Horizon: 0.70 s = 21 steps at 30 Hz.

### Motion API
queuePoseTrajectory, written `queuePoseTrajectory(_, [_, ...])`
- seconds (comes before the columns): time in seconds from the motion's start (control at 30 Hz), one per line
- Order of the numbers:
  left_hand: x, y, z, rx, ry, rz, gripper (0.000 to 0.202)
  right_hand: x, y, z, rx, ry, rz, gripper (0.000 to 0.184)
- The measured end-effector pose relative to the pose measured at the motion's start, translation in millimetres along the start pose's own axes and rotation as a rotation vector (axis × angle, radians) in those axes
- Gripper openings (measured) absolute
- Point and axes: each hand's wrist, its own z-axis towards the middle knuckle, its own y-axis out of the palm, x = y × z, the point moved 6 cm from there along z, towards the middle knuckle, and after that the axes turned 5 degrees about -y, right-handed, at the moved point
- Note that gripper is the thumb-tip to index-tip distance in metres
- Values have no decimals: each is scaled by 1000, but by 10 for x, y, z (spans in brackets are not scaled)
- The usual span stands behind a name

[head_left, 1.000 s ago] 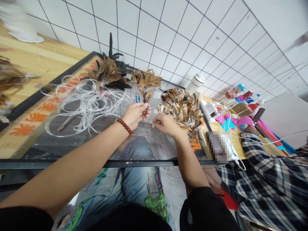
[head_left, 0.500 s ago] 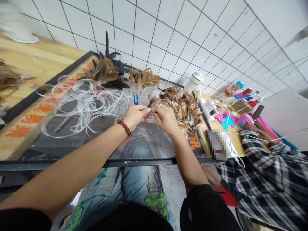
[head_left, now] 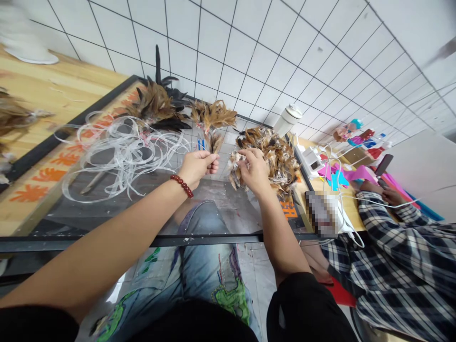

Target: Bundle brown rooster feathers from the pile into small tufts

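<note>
Left hand (head_left: 201,167): fingers pinch feather tuft (head_left: 215,141) above counter (head_left: 81,216) | Right hand (head_left: 253,171): at feather heap (head_left: 283,159), grip I cannot tell | Risk: slackened left pinch could shed feathers

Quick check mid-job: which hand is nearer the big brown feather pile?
Right. The right hand is at the left edge of the feather pile, fingers touching feathers; the left hand is farther left, holding a small feather bunch.

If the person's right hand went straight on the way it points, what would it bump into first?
The right hand would probably meet the fluffy brown-and-cream feather heap; the hand seems at its edge, though depth is unclear.
</note>
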Motion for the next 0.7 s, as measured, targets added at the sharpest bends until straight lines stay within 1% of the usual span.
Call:
queuePoseTrajectory(0.1, [14,-38,25,25,14,-59,13,99,41,-9,-43,42,-30,27])
queuePoseTrajectory(0.17, [12,-42,25,30,10,-75,13,118,61,-16,-69,58,-59,27])
queuePoseTrajectory(0.2, [8,-41,22,32,6,-80,13,104,79,-19,-103,49,-74,28])
queuePoseTrajectory(0.33, [-25,-14,16,14,-14,-78,14,-67,192,-53,-330,-91,-138,25])
queuePoseTrajectory(0.4, [-50,9,17,-11,-30,-64,14,-149,239,-74,-402,-150,-166,21])
queuePoseTrajectory(0.43, [-61,19,17,-22,-38,-59,14,-175,257,-78,-415,-161,-167,19])
queuePoseTrajectory(0.47, [-69,26,14,-28,-45,-55,14,-187,268,-73,-404,-154,-150,17])
queuePoseTrajectory(0.5, [-74,30,9,-30,-51,-53,14,-185,266,-60,-364,-126,-107,16])
queuePoseTrajectory(0.53, [-77,32,1,-28,-58,-55,13,-165,250,-40,-293,-74,-29,15])
queuePoseTrajectory(0.57, [-78,35,-9,-28,-67,-58,13,-126,226,-22,-204,3,86,14])
queuePoseTrajectory(0.63, [-90,47,-31,-41,-103,-72,12,-12,215,-14,-59,206,409,13])
queuePoseTrajectory(0.67, [-99,56,-41,-55,-127,-80,11,33,243,-23,-30,307,587,15])
queuePoseTrajectory(0.7, [-111,67,-50,-74,-153,-90,11,56,287,-35,-31,393,754,19])
